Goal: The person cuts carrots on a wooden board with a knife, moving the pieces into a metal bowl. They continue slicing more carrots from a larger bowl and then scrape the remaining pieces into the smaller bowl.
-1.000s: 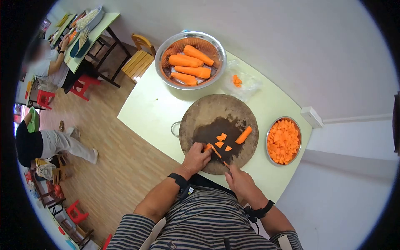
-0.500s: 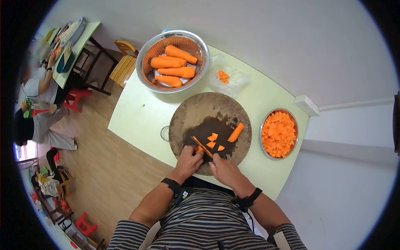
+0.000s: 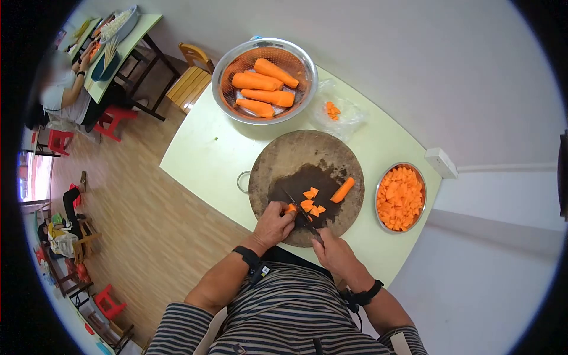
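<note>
My left hand [image 3: 276, 225] presses down with closed fingers on a carrot piece [image 3: 290, 208], mostly hidden under them, near the front of the round chopping board [image 3: 275, 155]. Wrapped round the handle of a knife [image 3: 303, 212] is my right hand [image 3: 335, 255]. The dark blade slants across the board right beside the carrot piece and my left fingertips. Just past the blade lie several cut carrot chunks [image 3: 307, 205]. A longer carrot length [image 3: 342, 190] rests on the board's right side.
A metal basin [image 3: 219, 97] with several peeled carrots [image 3: 267, 97] stands at the back. A plastic bag [image 3: 355, 117] with carrot bits lies beside it. On the right is a bowl [image 3: 377, 207] of chopped carrot. A seated person [image 3: 68, 97] works at another table; a wooden chair [image 3: 190, 86] stands between.
The cut chunks have shifted and bunched closer beside the blade. The knife has turned more steeply. The whole view has shifted slightly, and a walking person at far left is out of sight.
</note>
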A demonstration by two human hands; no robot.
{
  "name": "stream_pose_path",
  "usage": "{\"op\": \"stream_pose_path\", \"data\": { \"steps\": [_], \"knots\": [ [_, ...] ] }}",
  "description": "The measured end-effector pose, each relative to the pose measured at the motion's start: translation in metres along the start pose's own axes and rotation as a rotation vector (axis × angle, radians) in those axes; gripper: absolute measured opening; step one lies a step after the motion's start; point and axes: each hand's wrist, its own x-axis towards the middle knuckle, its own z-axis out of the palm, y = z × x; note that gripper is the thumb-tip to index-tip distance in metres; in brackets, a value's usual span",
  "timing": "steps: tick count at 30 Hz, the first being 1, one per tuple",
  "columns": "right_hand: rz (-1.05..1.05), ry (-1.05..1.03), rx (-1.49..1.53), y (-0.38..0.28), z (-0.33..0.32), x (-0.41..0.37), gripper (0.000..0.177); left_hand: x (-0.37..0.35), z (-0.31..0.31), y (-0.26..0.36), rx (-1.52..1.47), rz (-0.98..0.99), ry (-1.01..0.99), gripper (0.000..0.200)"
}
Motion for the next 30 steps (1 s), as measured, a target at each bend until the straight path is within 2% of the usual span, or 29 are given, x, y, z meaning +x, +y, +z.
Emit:
{"op": "stream_pose_path", "data": {
  "steps": [11,16,20,23,25,30],
  "knots": [
    [0.047,-0.09,-0.168,-0.013,0.01,0.028,0.028,0.003,-0.005,0.002,0.008,0.017,-0.04,0.03],
    [-0.033,0.03,-0.005,0.005,0.01,0.035,0.026,0.002,0.0,0.002,-0.01,0.017,0.012,0.028],
    [-0.015,0.053,0.024,0.006,0.003,0.019,0.026,0.003,-0.005,0.006,-0.067,0.017,0.04,0.026],
    [-0.075,0.079,0.024,0.003,0.002,0.006,0.027,0.003,-0.004,0.004,-0.061,0.026,0.042,0.026],
    [-0.006,-0.026,0.003,0.0,0.001,-0.001,0.036,0.002,-0.002,0.002,-0.065,0.037,0.042,0.026],
    [0.009,-0.045,-0.013,0.001,0.004,-0.003,0.033,0.003,-0.002,0.001,-0.046,0.06,0.042,0.027]
  ]
}}
